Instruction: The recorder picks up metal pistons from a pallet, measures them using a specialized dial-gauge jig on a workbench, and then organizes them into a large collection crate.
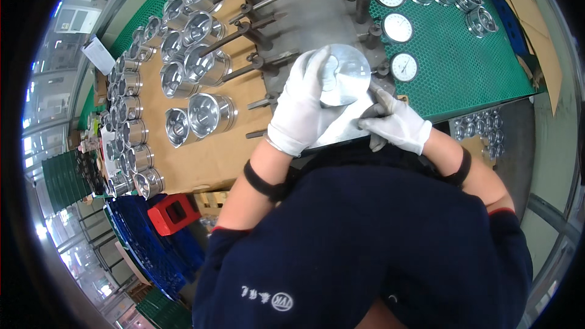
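Left hand (pixel 303 106), white-gloved, curls its fingers around the left side of a round metal piece (pixel 350 73) and grips it there. Right hand (pixel 396 123), also gloved, with greyed fingertips, lies half-closed just below and right of the same piece. We cannot tell whether those fingertips touch its edge, nor whether they pinch the white strip (pixel 347 123) between the hands; cloth or paper, we cannot say.

Key relation, as we judge it: the piece lies between our hands and a little ahead of them, nearer the left, which has the sure hold. We see its flat face almost as a full circle, so we take its axis to point up toward our head, with no long side across our view. What lies beneath is hidden; we cannot tell whether it rests on anything or hangs in the grip.

Around it: a grey metal plate (pixel 311 6) stretches away beyond the piece. Nearest dial (pixel 403 67) sits to the right, just beyond our right hand, on the side of the green mat (pixel 451 79). To the left we note rods (pixel 220 42) on posts, then metal cups (pixel 213 116) on a cardboard sheet (pixel 201 164), well apart from the gripped piece.
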Demonstrator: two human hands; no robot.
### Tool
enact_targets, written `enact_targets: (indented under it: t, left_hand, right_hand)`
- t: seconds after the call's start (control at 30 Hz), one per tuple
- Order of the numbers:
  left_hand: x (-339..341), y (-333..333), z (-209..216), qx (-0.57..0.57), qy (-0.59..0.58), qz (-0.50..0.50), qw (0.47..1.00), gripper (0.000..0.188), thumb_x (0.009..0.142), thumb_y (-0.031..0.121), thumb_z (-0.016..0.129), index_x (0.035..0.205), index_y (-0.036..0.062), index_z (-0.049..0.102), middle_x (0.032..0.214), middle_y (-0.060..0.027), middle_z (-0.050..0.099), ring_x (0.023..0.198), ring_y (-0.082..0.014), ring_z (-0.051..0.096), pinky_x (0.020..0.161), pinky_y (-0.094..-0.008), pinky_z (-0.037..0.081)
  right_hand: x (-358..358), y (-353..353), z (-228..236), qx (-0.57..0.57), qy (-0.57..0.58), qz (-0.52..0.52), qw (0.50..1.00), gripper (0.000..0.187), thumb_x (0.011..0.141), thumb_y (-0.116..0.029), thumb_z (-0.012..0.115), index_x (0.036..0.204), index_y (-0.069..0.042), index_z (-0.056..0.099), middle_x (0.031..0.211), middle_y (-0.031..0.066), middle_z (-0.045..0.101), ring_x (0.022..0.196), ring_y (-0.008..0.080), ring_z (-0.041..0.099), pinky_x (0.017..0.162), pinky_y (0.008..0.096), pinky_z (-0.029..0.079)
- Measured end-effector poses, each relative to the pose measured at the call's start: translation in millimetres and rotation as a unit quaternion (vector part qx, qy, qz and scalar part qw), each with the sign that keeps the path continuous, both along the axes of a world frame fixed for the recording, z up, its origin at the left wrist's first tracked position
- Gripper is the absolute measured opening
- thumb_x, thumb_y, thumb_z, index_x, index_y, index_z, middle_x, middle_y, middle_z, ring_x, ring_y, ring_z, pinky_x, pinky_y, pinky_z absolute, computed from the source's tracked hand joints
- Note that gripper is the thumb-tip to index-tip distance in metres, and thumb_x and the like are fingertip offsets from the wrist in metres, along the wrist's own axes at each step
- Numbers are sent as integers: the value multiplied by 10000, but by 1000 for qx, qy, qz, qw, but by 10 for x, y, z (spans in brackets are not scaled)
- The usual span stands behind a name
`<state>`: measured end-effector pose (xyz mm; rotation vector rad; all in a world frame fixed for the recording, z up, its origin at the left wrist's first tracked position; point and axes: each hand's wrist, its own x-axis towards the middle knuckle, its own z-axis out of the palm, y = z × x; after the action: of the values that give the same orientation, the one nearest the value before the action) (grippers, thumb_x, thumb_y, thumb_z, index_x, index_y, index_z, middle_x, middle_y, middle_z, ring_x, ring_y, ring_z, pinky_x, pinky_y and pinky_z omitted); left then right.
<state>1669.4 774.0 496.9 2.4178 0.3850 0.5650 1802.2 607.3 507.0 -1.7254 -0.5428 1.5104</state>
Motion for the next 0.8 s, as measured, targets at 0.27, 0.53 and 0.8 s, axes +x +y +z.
enact_targets:
  t: [0.27,0.53,0.8]
  left_hand:
    - [36,19,-60,33,-27,-3,999,963,645,244,891,1429,56,365,1333,-239,443,1168,-423,534,966,-453,486]
    - [51,-38,10,50,-48,1,998,853,669,164,850,1390,31,413,1271,-237,500,1138,-416,550,971,-441,481]
    - [-264,69,521,-129,-14,120,984,380,882,100,642,1231,-22,557,1044,-165,634,823,-219,643,744,-335,527]
  right_hand:
    - [3,40,63,-16,16,-15,1000,888,885,-143,643,1564,-93,74,999,141,668,658,192,680,595,317,605]
    - [66,-10,83,-2,-113,66,991,870,870,-186,631,1546,-21,108,963,191,685,712,296,696,659,385,587]
    - [695,-400,359,215,-220,-114,945,475,886,-63,509,1361,-58,502,964,150,694,761,175,698,664,302,573]
